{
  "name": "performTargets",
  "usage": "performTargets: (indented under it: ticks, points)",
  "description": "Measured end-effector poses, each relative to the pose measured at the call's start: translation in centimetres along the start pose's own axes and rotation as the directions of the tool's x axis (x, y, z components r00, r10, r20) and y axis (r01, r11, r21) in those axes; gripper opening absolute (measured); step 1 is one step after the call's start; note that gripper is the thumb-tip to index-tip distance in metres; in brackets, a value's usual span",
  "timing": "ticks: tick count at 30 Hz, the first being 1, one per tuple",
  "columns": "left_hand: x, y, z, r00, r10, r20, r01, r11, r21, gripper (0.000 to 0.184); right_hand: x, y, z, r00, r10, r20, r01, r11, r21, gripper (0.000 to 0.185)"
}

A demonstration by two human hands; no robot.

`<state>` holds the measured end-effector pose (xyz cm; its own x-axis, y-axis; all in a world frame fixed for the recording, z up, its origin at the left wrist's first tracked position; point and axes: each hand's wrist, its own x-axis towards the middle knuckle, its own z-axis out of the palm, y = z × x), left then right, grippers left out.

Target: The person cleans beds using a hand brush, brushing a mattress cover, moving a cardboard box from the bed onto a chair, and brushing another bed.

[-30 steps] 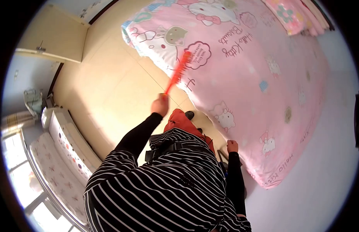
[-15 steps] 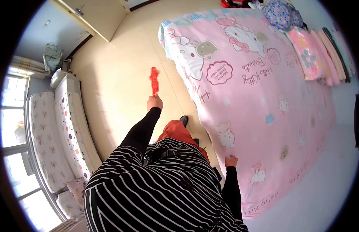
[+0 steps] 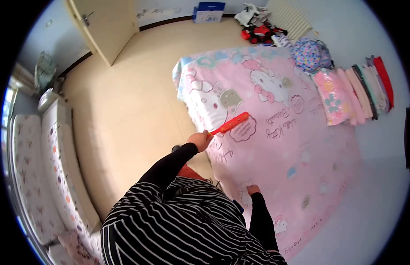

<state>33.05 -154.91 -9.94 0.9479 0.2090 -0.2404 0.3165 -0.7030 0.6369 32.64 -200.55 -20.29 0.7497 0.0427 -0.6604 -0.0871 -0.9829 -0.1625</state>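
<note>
My left hand (image 3: 200, 142) is wrapped around the handle of a red bed brush (image 3: 233, 124). The brush reaches over the near left part of the bed, its head over the printed oval on the pink cartoon sheet (image 3: 275, 168); whether it touches the cloth I cannot tell. Lower down, my right hand (image 3: 253, 190) is at the sheet near the bed's side, fingers curled in. What those fingers hold, if anything, is hidden.
A patterned backpack (image 3: 311, 55) and a row of folded clothes (image 3: 346, 95) lie along the bed's far right side. Toy vehicles (image 3: 260, 33) and a blue box (image 3: 209, 12) stand beyond. To the left are a sofa (image 3: 65, 172) and an open door (image 3: 105, 28).
My left hand has swung the brush rightward from over the floor to over the bed. My right hand stays by the sheet. The view has shifted, showing more of the far wall.
</note>
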Motion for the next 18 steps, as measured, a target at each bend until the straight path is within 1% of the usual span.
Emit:
performTargets:
  ticks: [2,3,4,6,8,9,12,14,15,16,18]
  points:
    - [3.5,-3.1,-2.6,0.999,-0.028,0.016,0.027,0.998,0.051,0.043,1.5,-4.1,-0.1,0.999,0.001,-0.051,0.000,0.999,0.038,0.045]
    - [4.9,-4.7,-4.7,0.998,-0.059,0.003,0.058,0.995,0.080,0.043,2.4,-6.5,-0.3,1.000,0.007,-0.013,-0.006,0.998,0.058,0.045]
    - [6.0,-6.4,-6.9,0.996,-0.093,-0.011,0.093,0.989,0.112,0.044,2.8,-8.8,-0.8,1.000,-0.003,-0.022,0.004,0.998,0.066,0.045]
    - [9.0,-11.7,-10.0,0.961,-0.258,-0.104,0.266,0.961,0.074,0.044,4.4,-14.2,-1.5,0.999,-0.037,-0.036,0.040,0.995,0.091,0.045]
    - [10.4,-14.0,-14.0,0.885,-0.415,-0.211,0.429,0.903,0.023,0.044,5.6,-19.6,-2.4,1.000,-0.029,0.000,0.029,0.995,0.093,0.052]
    - [11.1,-14.5,-15.1,0.864,-0.424,-0.272,0.432,0.901,-0.034,0.044,6.0,-22.0,-3.0,0.999,-0.024,0.023,0.022,0.996,0.091,0.056]
    - [13.0,-13.3,-16.8,0.828,-0.436,-0.352,0.408,0.900,-0.156,0.043,7.6,-28.5,-3.8,0.988,-0.146,0.040,0.144,0.988,0.049,0.057]
    - [13.8,-11.8,-16.9,0.901,-0.350,-0.257,0.342,0.937,-0.075,0.044,8.3,-32.6,-4.2,0.968,-0.239,-0.080,0.244,0.968,0.066,0.052]
    - [13.8,-11.0,-16.9,0.943,-0.264,-0.201,0.259,0.964,-0.049,0.044,8.9,-35.0,-5.0,0.983,-0.183,0.024,0.181,0.980,0.088,0.056]
    - [13.7,-10.4,-16.9,0.974,-0.174,-0.142,0.171,0.985,-0.032,0.044,8.9,-36.7,-5.6,0.968,-0.250,-0.022,0.251,0.967,0.047,0.058]
    - [13.7,-10.4,-17.3,1.000,-0.005,-0.003,0.005,1.000,0.023,0.045,9.5,-40.2,-7.1,0.959,-0.283,-0.022,0.283,0.957,0.069,0.057]
